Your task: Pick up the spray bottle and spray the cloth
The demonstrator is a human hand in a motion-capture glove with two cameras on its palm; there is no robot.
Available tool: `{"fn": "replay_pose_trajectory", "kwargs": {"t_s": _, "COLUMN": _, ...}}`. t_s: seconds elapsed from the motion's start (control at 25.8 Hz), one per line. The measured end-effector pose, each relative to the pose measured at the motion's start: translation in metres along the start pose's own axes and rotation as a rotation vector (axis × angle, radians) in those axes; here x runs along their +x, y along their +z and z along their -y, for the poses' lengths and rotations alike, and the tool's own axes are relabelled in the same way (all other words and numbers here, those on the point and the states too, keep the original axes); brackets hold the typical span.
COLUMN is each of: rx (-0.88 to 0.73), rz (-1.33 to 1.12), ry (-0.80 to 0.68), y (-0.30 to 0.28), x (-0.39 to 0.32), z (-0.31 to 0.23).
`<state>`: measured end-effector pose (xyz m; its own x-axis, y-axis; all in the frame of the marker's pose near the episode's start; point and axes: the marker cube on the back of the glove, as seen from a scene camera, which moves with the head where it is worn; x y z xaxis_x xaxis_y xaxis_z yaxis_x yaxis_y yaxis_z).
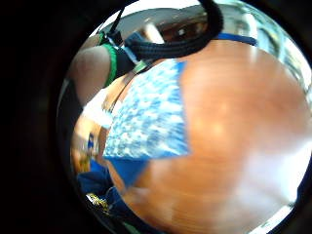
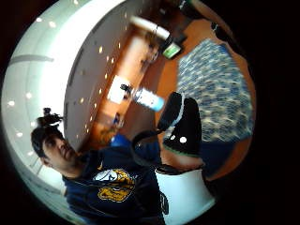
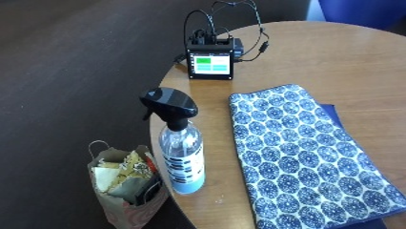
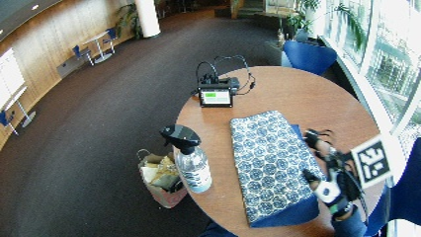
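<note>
A clear spray bottle (image 3: pixel 181 152) with a black trigger head stands upright at the round wooden table's (image 3: pixel 355 62) left edge. A blue and white patterned cloth (image 3: pixel 304 162) lies flat along the table's middle. In the wide outside view my gloved right hand (image 4: pixel 329 163) hovers at the cloth's (image 4: pixel 273 163) right edge, across the cloth from the bottle (image 4: pixel 190 165), fingers relaxed and holding nothing. The little finger side palm view looks down on the cloth (image 1: pixel 151 117) and bare tabletop. The thumb side palm view shows my thumb (image 2: pixel 185 126), the cloth (image 2: pixel 215 93) and the bottle (image 2: pixel 149 99) beyond.
A small screen device (image 3: pixel 209 64) with cables sits at the table's far side. A paper bag (image 3: pixel 126 186) with things in it stands on the floor beside the bottle. A plain blue mat (image 4: pixel 289 215) lies under the cloth. A blue chair (image 4: pixel 309 57) is behind the table.
</note>
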<state>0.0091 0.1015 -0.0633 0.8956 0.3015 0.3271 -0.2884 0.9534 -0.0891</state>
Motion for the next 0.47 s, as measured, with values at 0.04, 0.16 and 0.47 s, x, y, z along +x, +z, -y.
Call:
{"fn": "replay_pose_trajectory", "kwargs": {"t_s": 0.04, "rx": 0.069, "rz": -0.087, "ry": 0.035, "y": -0.013, "x": 0.026, "z": -0.013}}
{"fn": "replay_pose_trajectory", "kwargs": {"t_s": 0.16, "rx": 0.249, "rz": -0.093, "ry": 0.113, "y": -0.029, "x": 0.067, "z": -0.044}}
{"fn": "replay_pose_trajectory", "kwargs": {"t_s": 0.47, "rx": 0.582, "rz": 0.266, "ry": 0.263, "y": -0.026, "x": 0.103, "z": -0.102}}
